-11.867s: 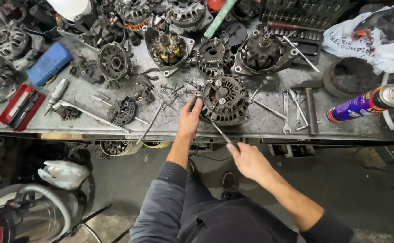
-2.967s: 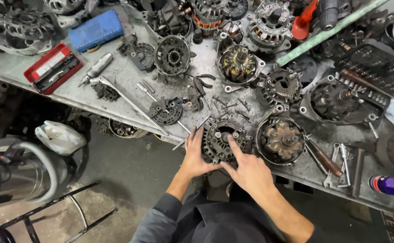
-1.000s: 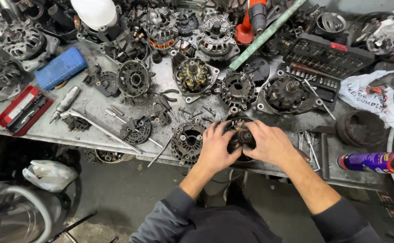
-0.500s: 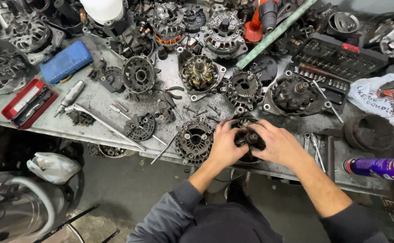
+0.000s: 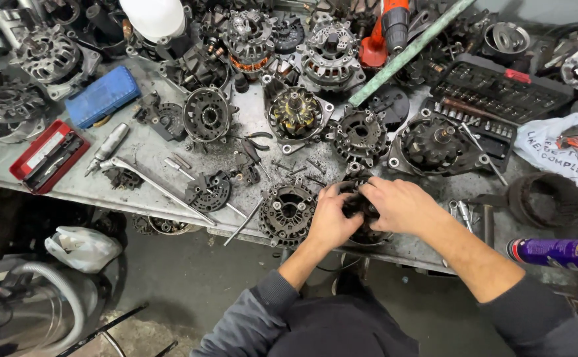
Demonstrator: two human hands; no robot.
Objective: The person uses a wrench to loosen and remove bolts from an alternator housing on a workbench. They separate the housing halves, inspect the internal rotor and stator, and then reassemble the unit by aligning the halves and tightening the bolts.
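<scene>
Both of my hands are wrapped around a dark round alternator part (image 5: 358, 206) at the front edge of the grey workbench (image 5: 140, 158). My left hand (image 5: 328, 218) grips its left side, fingers curled over the top. My right hand (image 5: 398, 205) covers its right side and top. Most of the part is hidden under my hands. Just left of it lies a round alternator housing half (image 5: 287, 210) with its open face up.
Several alternator housings and rotors crowd the bench, among them one with copper windings (image 5: 295, 112). A long ratchet wrench (image 5: 150, 185), a red tool case (image 5: 48, 155), a blue case (image 5: 103, 96), a socket set (image 5: 494, 99) and a purple spray can (image 5: 556, 252) lie around.
The view has shifted slightly. My hands stay clasped on the dark part near the bench edge, and my fingers have shifted a little over it.
</scene>
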